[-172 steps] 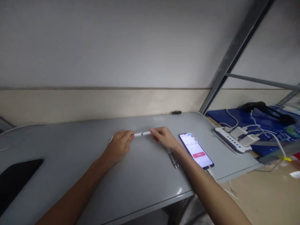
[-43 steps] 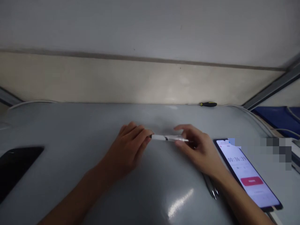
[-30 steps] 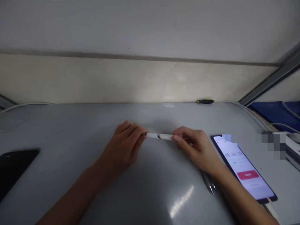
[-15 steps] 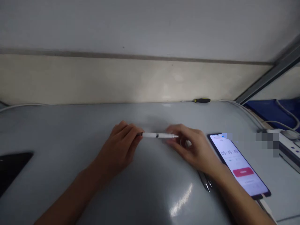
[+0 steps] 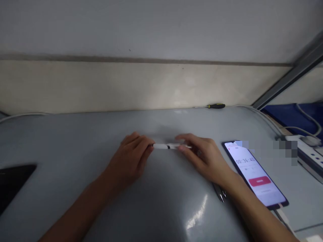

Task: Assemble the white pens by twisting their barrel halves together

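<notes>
Head view: a person's two bare hands are meeting over a grey tabletop (image 5: pixel 75 141), holding a white pen (image 5: pixel 166 146) level between them, just above the surface near its middle. The left hand (image 5: pixel 130 159) is gripping the pen's left end, its fingers (image 5: pixel 145 148) curled around the tip. The right hand (image 5: pixel 205 158) is pinching the other end, thumb and forefinger closing on the barrel while the remaining fingers are lying loosely spread behind. A dark band is showing on the barrel between the two hands.

Under the right wrist, two more pens (image 5: pixel 220 193) are lying side by side on the tabletop. Just to the right, a phone (image 5: pixel 254 174) is lying face up, its lit screen showing a timer and a red button, with a cable running from its near end. A screwdriver (image 5: pixel 213 106) with a black and yellow handle is resting at the far edge against the wall. A power strip (image 5: pixel 306 156) is sitting at the right, and a dark flat object (image 5: pixel 12 181) is lying at the left edge.
</notes>
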Action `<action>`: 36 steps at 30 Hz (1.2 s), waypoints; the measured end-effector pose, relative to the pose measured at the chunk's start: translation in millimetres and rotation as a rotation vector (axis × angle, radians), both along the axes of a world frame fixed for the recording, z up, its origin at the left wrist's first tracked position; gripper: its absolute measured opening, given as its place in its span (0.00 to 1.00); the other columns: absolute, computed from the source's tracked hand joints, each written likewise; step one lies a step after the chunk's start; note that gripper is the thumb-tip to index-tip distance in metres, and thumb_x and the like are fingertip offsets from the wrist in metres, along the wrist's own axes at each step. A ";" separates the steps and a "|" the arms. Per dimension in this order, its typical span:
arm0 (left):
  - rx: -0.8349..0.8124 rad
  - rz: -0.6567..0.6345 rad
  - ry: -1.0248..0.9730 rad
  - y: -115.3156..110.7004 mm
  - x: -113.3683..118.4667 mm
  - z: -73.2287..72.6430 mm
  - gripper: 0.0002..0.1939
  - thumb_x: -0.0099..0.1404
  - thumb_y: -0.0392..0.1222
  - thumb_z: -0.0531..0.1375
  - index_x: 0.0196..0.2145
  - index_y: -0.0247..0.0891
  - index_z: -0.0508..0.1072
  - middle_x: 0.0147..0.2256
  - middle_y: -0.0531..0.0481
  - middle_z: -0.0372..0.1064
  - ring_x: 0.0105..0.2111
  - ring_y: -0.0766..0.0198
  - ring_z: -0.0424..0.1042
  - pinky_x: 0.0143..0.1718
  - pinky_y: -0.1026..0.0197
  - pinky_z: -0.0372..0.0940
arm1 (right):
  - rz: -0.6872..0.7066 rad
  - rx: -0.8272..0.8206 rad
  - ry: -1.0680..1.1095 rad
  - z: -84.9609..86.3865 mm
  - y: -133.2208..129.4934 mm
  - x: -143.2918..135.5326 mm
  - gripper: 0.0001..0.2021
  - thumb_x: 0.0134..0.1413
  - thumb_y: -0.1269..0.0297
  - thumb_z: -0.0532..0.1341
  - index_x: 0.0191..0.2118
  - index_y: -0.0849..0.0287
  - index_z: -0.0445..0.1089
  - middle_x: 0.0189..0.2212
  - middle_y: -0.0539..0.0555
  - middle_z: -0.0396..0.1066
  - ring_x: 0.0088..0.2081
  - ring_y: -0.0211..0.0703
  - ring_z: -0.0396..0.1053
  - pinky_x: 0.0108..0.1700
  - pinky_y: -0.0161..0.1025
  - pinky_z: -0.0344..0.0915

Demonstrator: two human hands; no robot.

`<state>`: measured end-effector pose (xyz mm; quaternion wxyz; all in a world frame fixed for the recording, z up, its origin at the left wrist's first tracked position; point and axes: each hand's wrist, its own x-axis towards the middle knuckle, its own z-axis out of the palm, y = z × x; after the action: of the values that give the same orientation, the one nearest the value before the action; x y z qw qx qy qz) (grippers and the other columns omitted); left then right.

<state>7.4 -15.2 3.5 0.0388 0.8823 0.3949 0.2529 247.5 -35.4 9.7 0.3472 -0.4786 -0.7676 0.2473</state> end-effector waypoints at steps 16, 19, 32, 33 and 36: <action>0.049 -0.045 -0.015 -2.0 -1.0 1.3 0.12 0.72 0.38 0.48 0.36 0.38 0.70 0.31 0.50 0.71 0.33 0.61 0.64 0.39 0.56 0.59 | 0.056 -0.443 0.537 4.4 0.3 -1.8 0.08 0.59 0.58 0.62 0.37 0.57 0.74 0.32 0.51 0.73 0.31 0.38 0.67 0.31 0.35 0.62; 0.008 -0.108 -0.077 -3.9 -2.7 3.7 0.13 0.72 0.39 0.46 0.41 0.38 0.70 0.32 0.50 0.70 0.33 0.61 0.66 0.40 0.55 0.60 | 0.062 -0.657 1.076 3.8 5.4 1.8 0.08 0.59 0.57 0.63 0.38 0.56 0.73 0.40 0.53 0.73 0.42 0.41 0.70 0.42 0.37 0.68; 0.057 0.301 0.089 6.7 -7.3 2.4 0.10 0.71 0.45 0.49 0.34 0.42 0.67 0.32 0.47 0.69 0.35 0.54 0.67 0.42 0.49 0.61 | -0.056 -0.713 1.288 -4.3 11.6 3.7 0.13 0.60 0.53 0.60 0.47 0.44 0.61 0.22 0.42 0.44 0.18 0.33 0.38 0.16 0.28 0.39; 0.049 0.318 0.095 7.7 -7.8 2.1 0.10 0.70 0.45 0.49 0.34 0.42 0.67 0.32 0.47 0.69 0.35 0.53 0.67 0.42 0.49 0.61 | -0.060 -0.696 1.270 -4.0 11.8 3.8 0.14 0.60 0.53 0.60 0.49 0.44 0.60 0.22 0.42 0.44 0.18 0.33 0.38 0.16 0.28 0.39; 0.035 0.374 0.138 10.9 -10.5 1.1 0.10 0.69 0.45 0.49 0.35 0.42 0.67 0.33 0.45 0.69 0.38 0.51 0.66 0.43 0.48 0.61 | -0.054 -0.692 1.269 -2.8 12.0 4.0 0.15 0.60 0.53 0.60 0.51 0.43 0.59 0.22 0.42 0.44 0.19 0.33 0.38 0.16 0.28 0.39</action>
<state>-3.1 -4.3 4.6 -0.0514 0.8094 0.5492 0.2013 251.5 -23.3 6.9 0.5606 -0.3443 -0.2836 0.6977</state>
